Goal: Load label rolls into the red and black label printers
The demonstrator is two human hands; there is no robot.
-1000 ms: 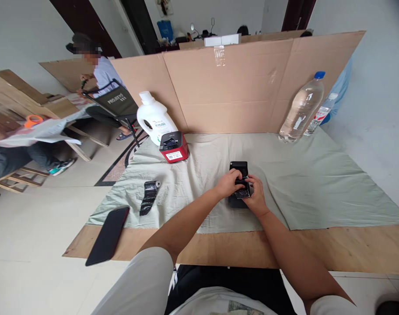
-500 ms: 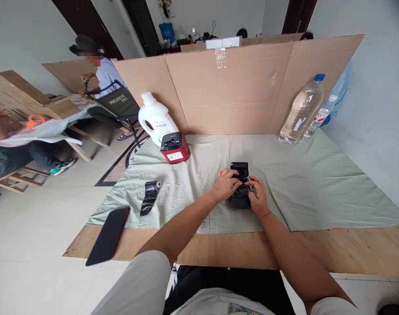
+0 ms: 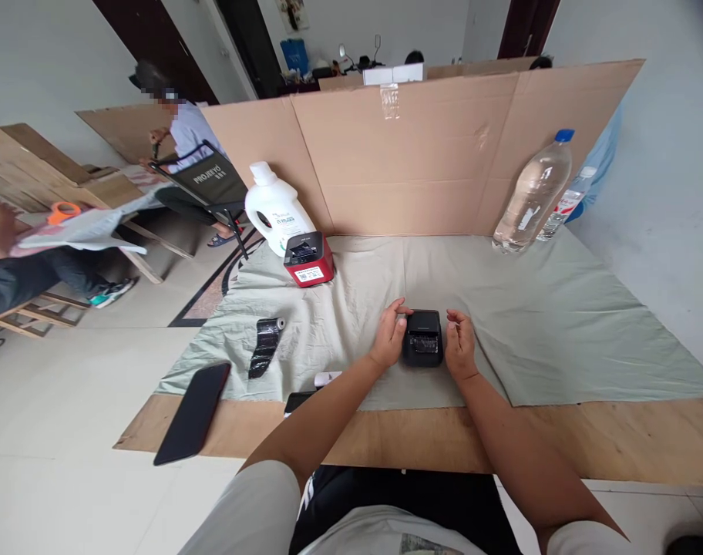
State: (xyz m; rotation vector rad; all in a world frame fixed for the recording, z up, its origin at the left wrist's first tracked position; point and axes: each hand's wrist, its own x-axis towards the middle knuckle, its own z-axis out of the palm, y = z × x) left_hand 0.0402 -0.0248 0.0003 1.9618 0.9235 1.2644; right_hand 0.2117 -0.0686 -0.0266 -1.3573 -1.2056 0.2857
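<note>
A small black device with a lid, which looks like a portable label printer [image 3: 424,322], lies on the cloth in front of me. Its lid is down, and a piece of shiny black film [image 3: 425,344] shows on its near part. My left hand [image 3: 391,338] is open at the device's left side; one fingertip is at the upper left corner, and I cannot tell if it touches. On the other side, my right hand [image 3: 460,344] is open with fingers together and upright, a small gap away from the device. Neither hand holds anything.
Left on the cloth [image 3: 368,285] lie a roll of black film [image 3: 267,344] and a phone [image 3: 193,412]. Behind are a red and black box-shaped device [image 3: 309,260], a white jug [image 3: 279,208] and water bottles [image 3: 533,193] before a cardboard screen [image 3: 403,169]. A white roll [image 3: 327,378] lies by my left forearm.
The black device's lid has come down from standing open. Both hands have drawn apart from its middle to its two sides. The white roll by my left forearm now shows.
</note>
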